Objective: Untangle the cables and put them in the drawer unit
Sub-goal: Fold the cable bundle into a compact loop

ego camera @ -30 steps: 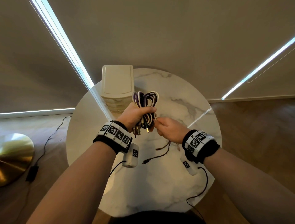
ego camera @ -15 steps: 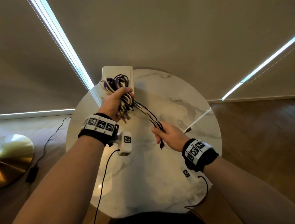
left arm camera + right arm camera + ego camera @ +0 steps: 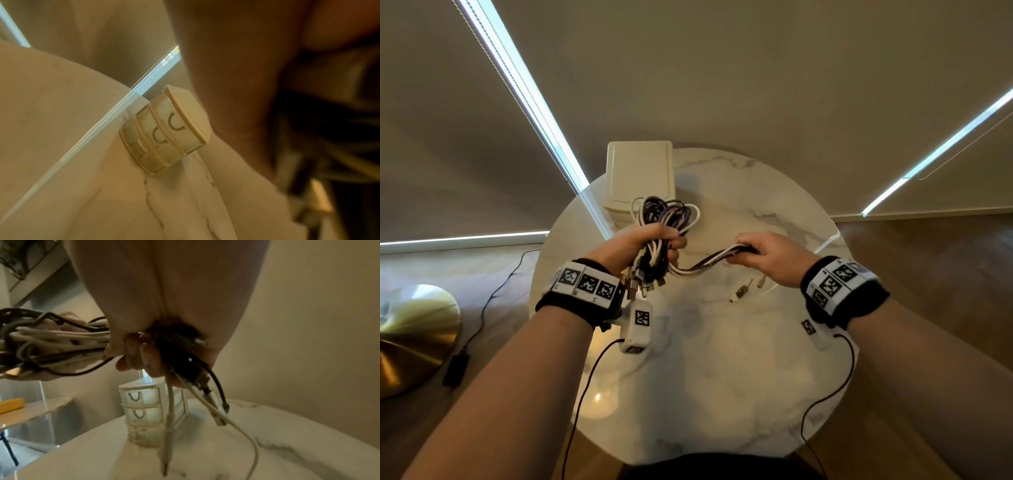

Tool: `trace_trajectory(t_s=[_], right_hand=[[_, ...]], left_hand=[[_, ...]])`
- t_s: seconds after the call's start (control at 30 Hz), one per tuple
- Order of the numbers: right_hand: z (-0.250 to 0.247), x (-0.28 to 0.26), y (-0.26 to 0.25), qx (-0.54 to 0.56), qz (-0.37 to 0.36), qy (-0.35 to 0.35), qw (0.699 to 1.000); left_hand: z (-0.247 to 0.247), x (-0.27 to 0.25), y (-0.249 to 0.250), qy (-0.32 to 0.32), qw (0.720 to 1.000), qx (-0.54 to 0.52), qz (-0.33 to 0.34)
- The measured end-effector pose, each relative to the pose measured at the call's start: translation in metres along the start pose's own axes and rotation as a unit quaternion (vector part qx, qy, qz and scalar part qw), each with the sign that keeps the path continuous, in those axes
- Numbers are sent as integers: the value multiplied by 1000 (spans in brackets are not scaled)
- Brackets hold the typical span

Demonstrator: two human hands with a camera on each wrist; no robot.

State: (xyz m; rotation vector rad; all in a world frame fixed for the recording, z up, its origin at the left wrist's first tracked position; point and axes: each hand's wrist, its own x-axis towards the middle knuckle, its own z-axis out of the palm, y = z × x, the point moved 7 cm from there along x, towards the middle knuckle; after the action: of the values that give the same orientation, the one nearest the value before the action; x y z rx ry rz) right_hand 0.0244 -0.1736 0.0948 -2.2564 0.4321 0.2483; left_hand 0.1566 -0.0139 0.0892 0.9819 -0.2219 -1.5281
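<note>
Black wristbands (image 3: 577, 301) with white marker tags, bare forearms.

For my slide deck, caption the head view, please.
Left hand grips the cable bundle; right hand pulls several strands sideways above a marble table.

Glossy veined marble table (image 3: 722, 394); translucent cream plastic drawer unit (image 3: 141, 412); smooth rubbery cables (image 3: 667, 214) with shiny metal plugs (image 3: 739, 293).

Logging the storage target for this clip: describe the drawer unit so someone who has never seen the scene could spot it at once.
Start at the round marble table and look to its far left edge. There stands the drawer unit, a small cream plastic box with three stacked translucent drawers, each with a curved handle. It is the only boxy thing standing on the table.
</note>
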Motion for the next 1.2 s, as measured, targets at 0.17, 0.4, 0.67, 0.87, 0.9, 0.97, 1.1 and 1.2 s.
trace_trajectory(t_s=[0.17,0.4,0.67,0.87,0.9,0.97,1.1,1.2], right_hand=[[-17,9,-20,-55,14,-33,998],[8,-7,-26,108,56,-166,979],[39,8,-33,-8,19,-109,994],[46,5,-24,236,40,-68,968],[44,2,-23,246,45,-67,966],[39,5,-21,193,39,-49,979],[50,19,-28,109,26,-57,992],[52,19,-30,181,5,-41,983]], left_hand=[[8,1,-10,100,989,109,10],[-11,0,-8,166,982,91,7],[7,19,-14,145,985,64,64],[-12,24,-4,201,972,-19,124],[-18,22,0,206,970,-12,132],[-17,23,3,191,973,22,128],[14,30,2,130,983,12,126],[14,30,7,118,985,-57,113]])
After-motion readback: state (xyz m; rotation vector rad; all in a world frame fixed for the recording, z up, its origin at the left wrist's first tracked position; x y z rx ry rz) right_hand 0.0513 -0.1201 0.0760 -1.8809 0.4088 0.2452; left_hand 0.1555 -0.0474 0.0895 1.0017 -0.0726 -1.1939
